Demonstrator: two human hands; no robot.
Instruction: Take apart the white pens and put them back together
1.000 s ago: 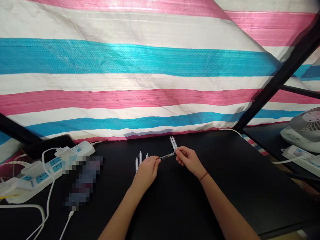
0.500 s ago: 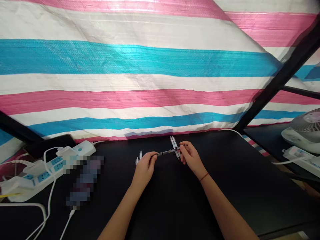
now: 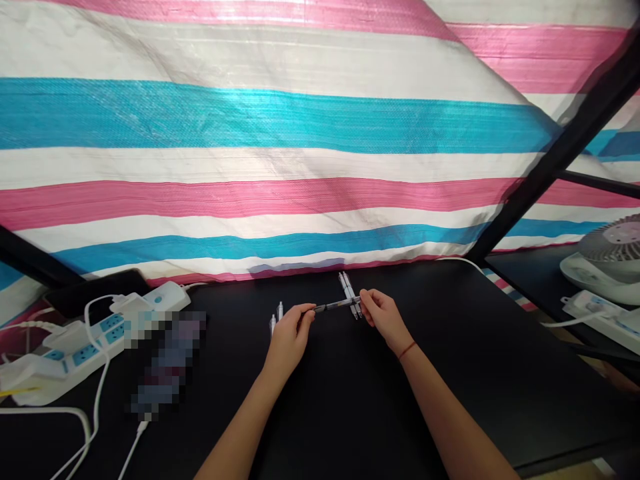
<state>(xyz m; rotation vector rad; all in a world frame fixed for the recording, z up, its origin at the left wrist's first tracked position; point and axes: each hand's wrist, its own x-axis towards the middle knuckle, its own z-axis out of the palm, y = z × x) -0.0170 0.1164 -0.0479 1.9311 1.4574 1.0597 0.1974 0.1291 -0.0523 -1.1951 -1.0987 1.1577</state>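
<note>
Both hands hold one pen (image 3: 335,306) level above the black table (image 3: 475,360). My left hand (image 3: 290,337) pinches its dark tip end. My right hand (image 3: 381,315) pinches the other end, with a red thread round that wrist. Just behind the held pen, two white pens (image 3: 349,291) lie side by side on the table. A few small white pen parts (image 3: 276,318) lie left of my left hand, partly hidden by it.
White power strips with blue sockets (image 3: 85,340) and white cables (image 3: 97,393) lie at the left, beside a blurred object (image 3: 167,363). A striped pink, blue and white tarp (image 3: 260,133) hangs behind. A fan (image 3: 610,257) and another power strip (image 3: 603,320) sit at the right.
Both hands have moved slightly away from me with the pen, which now lies more level and crosses in front of the two white pens. More of the pen shows between the hands.
</note>
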